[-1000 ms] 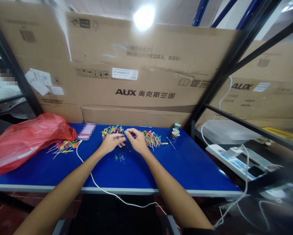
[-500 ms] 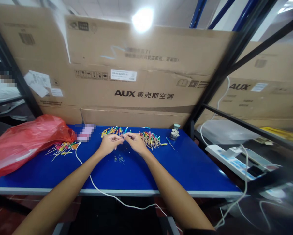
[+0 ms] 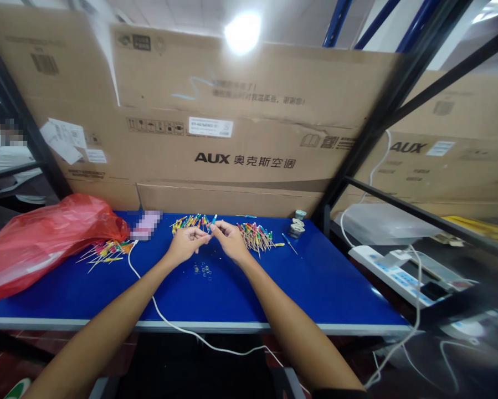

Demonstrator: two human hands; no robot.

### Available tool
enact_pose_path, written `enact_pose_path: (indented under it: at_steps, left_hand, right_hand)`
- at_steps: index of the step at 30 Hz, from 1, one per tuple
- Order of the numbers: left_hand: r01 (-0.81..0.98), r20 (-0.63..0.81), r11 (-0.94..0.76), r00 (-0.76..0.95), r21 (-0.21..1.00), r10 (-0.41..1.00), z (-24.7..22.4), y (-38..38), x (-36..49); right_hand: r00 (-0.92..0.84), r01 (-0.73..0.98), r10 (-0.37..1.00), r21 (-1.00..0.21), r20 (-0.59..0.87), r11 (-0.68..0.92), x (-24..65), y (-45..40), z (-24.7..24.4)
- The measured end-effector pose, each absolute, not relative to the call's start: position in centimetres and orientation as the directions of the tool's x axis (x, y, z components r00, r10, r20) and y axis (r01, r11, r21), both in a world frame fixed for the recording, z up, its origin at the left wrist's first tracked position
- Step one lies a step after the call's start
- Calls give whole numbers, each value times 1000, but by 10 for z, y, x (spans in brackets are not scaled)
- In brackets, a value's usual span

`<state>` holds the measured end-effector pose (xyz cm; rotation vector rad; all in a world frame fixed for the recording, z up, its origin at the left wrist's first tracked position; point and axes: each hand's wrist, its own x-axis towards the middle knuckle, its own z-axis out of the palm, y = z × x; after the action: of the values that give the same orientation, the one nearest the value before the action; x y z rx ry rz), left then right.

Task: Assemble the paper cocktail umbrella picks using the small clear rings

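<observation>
A folded blue cocktail umbrella (image 3: pixel 214 220) stands up between my hands, its white tip at the top. My right hand (image 3: pixel 231 243) pinches it with thumb and fingertips. My left hand (image 3: pixel 185 245) meets the right one at its lower part, fingers closed in a pinch; what lies inside is too small to make out. Behind my left hand is a pile of folded colourful cocktail umbrellas (image 3: pixel 187 223). Another pile of cocktail umbrellas (image 3: pixel 257 238) lies beside my right hand. Several small clear rings (image 3: pixel 203 270) are scattered on the table below my hands.
On the blue table (image 3: pixel 307 288), a red plastic bag (image 3: pixel 53 238) sits at left, with more umbrellas (image 3: pixel 107 252) by it. A white cable (image 3: pixel 182 331) hangs over the front edge. Small tubs (image 3: pixel 297 227) stand at right rear. Cardboard (image 3: pixel 240 127) walls the back.
My right hand's fingertips have shifted slightly up along the blue cocktail umbrella. The left hand stays nearly in place.
</observation>
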<state>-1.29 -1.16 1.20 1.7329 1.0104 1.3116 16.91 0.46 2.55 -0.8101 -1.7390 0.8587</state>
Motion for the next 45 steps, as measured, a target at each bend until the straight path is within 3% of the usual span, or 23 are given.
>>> enact_pose_path:
  at_steps: [11,15,19,20,21,23,25,27,29,40,45]
  left_hand:
    - [242,403,-443,200,863,893,7,-6,-15]
    - [333,391,-449,229,829,891,4,-3,-17]
    - [480,404,-444,191,757,895,1,3,-28]
    - [520,411,-439,177,733,894,1,4,-32]
    - [555,417,-433,164,710,894,0,6,-36]
    - [651,424,-398,128,646,897,-2,8,-44]
    - [821,409,-326,125,469,904,-5,10,-50]
    - [905,393,-282,144,320,908,-6,12,-53]
    - [923,386,-280,165,264,908,-7,12,-53]
    - [909,393,-346,238,231,888,-4,9,-46]
    - [883,387,-418,316,214,866,-7,5,-38]
  right_hand:
    - [-350,153,800,-812,488,562,170,1,29]
    - [-197,151,833,-824,516,546,171,5,30]
    - [19,299,838,-803,546,516,198,13,38]
    - [61,354,827,-787,559,505,209,15,40]
    - [88,531,801,-709,592,465,219,17,42]
    - [55,822,793,-479,606,309,236,20,44]
    - [43,892,804,-385,593,236,247,21,44]
    - [35,912,816,-353,577,210,250,22,41]
    - [20,929,827,-315,562,192,248,22,39]
    - [-16,962,835,-220,550,163,248,23,35]
    - [-25,945,753,-230,657,232,241,19,40]
